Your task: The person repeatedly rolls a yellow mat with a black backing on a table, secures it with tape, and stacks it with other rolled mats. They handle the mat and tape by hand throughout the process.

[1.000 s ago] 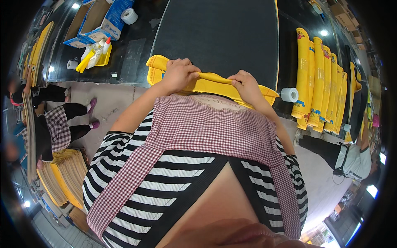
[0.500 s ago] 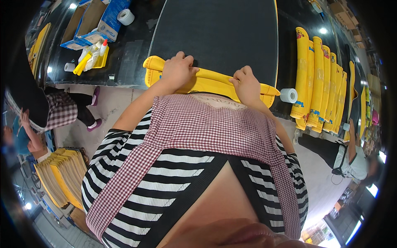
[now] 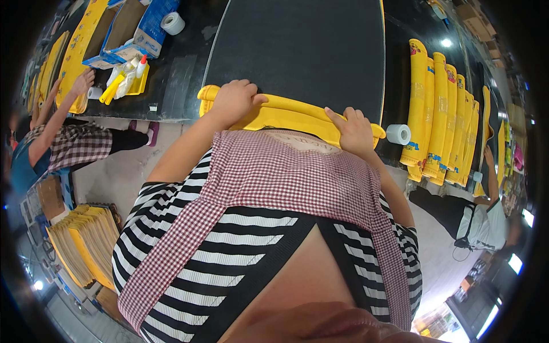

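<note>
A long mat with a black underside (image 3: 297, 51) lies before me. Its near end is curled over into a yellow roll (image 3: 294, 107) at the table's front edge, close to my apron. My left hand (image 3: 235, 104) is closed over the roll's left part, fingers bent on its far side. Toward the right end, my right hand (image 3: 355, 131) grips the roll, its thumb along the top and the fingers curled. Part of the roll is hidden beneath both hands. Just past its right end stands a roll of white tape (image 3: 398, 134).
Several rolled yellow mats (image 3: 436, 114) lie side by side on the right. At the left are a blue carton (image 3: 146, 37), another tape roll (image 3: 172, 23) and a yellow tray (image 3: 139, 86) with bottles. Co-workers stand on both sides. Folded yellow mats (image 3: 86, 243) are stacked behind left.
My right hand has shifted right and toward me along the roll; my left hand has moved slightly. The left co-worker now reaches over the table, where a yellow mat has come into view.
</note>
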The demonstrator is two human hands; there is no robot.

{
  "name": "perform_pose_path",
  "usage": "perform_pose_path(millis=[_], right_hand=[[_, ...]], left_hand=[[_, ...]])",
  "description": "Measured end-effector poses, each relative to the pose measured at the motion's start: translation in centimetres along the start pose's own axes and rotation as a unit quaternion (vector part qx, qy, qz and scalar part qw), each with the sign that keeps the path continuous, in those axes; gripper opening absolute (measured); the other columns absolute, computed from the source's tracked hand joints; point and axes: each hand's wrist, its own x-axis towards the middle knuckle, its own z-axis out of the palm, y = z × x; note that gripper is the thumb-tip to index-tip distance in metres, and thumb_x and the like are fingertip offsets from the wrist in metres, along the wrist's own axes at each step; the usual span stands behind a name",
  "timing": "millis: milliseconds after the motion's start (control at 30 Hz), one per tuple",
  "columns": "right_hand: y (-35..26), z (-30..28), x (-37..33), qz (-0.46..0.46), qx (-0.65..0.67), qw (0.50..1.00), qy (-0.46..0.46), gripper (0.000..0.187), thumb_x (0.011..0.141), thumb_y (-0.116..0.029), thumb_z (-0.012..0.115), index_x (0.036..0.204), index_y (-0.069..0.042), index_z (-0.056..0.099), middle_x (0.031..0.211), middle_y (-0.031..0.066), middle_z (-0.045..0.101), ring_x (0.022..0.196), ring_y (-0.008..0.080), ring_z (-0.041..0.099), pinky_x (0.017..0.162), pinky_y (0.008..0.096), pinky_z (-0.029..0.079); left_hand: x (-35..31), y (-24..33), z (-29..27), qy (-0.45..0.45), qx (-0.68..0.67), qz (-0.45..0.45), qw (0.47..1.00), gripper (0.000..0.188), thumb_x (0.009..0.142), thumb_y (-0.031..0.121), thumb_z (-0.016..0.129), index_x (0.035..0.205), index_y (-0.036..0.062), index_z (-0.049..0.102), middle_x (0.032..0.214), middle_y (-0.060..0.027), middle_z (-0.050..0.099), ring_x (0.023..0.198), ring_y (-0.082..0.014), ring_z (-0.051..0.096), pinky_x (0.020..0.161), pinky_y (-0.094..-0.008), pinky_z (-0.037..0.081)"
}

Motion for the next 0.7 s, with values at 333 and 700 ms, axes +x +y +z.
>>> perform_pose_path(millis=[333, 700], right_hand=[[0.4, -1.8, 1.7, 0.093, 0.174, 0.98, 0.003, 0.036, 0.098, -0.01, 0.066, 0.133, -0.016, 0.07, 0.112, 0.0113, 0.053, 0.1, 0.027, 0.064, 0.091, 0.0356, 0.054], [2.6, -0.3, 1.0, 0.16, 0.157, 0.968, 0.113, 0.028, 0.088, -0.026, 0.08, 0.085, -0.005, 0.061, 0.08, 0.0083, 0.059, 0.085, 0.0303, 0.061, 0.076, 0.0408, 0.05]], left_hand=[[-1.7, -1.7, 0.5, 0.177, 0.046, -0.007, 0.983, 0.032, 0.094, 0.041, 0.072, 0.09, 0.0087, 0.073, 0.097, -0.007, 0.061, 0.095, -0.0284, 0.061, 0.089, -0.0438, 0.044], [0.2, -1.8, -1.1, 0.034, 0.035, -0.125, 0.991, 0.039, 0.09, 0.045, 0.077, 0.091, 0.0055, 0.076, 0.089, -0.0117, 0.072, 0.083, -0.0292, 0.069, 0.077, -0.042, 0.053]])
